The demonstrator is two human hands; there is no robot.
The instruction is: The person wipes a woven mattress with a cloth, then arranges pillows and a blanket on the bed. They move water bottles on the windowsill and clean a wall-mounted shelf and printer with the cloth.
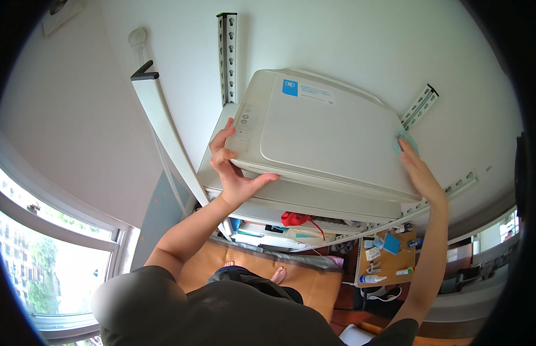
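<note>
A white flatbed printer (328, 125) with control buttons and a blue-and-white sticker rests on the top board (216, 138) of a metal-framed shelf. My left hand (237, 173) grips the printer's near left corner, thumb along the front edge and fingers on the left side. Against the printer's right side, my right hand (417, 168) presses a light green cloth (406, 140) under its fingers. The underside of that cloth is hidden.
Slotted white shelf posts (227, 58) rise at left and right. Lower shelves hold a red item (295, 219) and other things. Below right, a small wooden table (387, 259) carries bottles and a blue box. My feet stand on an orange-brown mat (250, 277). A window is at left.
</note>
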